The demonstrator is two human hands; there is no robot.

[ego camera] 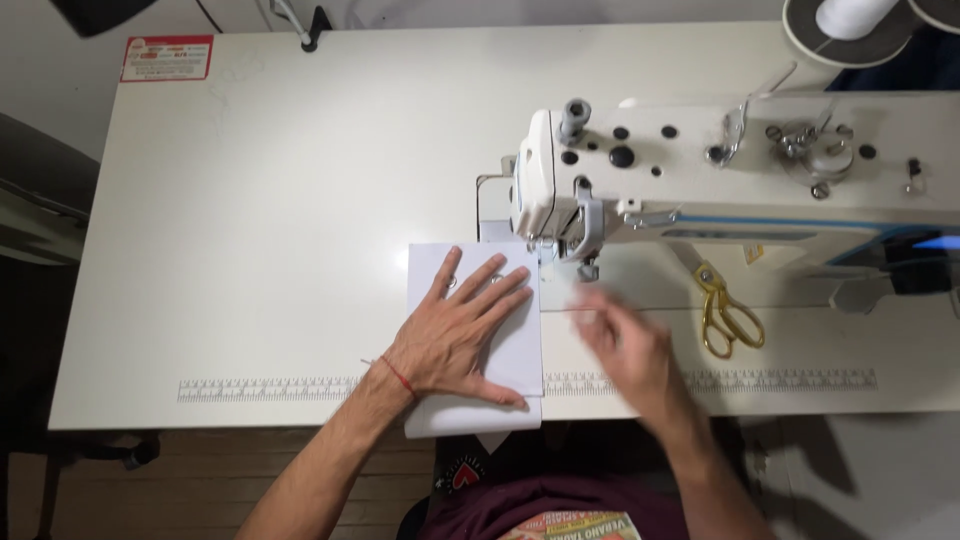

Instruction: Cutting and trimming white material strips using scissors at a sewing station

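White fabric (pixel 474 340) lies flat on the bench (pixel 270 200), its far edge just beside the sewing machine's (pixel 740 170) presser foot. Left hand (pixel 455 335) presses on it with fingers (pixel 490 290) spread and released, pinning it smooth. Right hand (pixel 630 345) hangs blurred beside it; whether it grips anything, I cannot tell. Gold scissors (pixel 727 315) rest near the machine, within reach.

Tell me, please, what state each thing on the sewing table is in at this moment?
White fabric piece: flat, front edge over the table's edge.
Left hand: spread flat on the fabric.
Right hand: blurred, over the table, holding nothing visible.
Sewing machine: upright; needle area too small to judge.
Gold scissors: lying closed.
Thread cone: upright.
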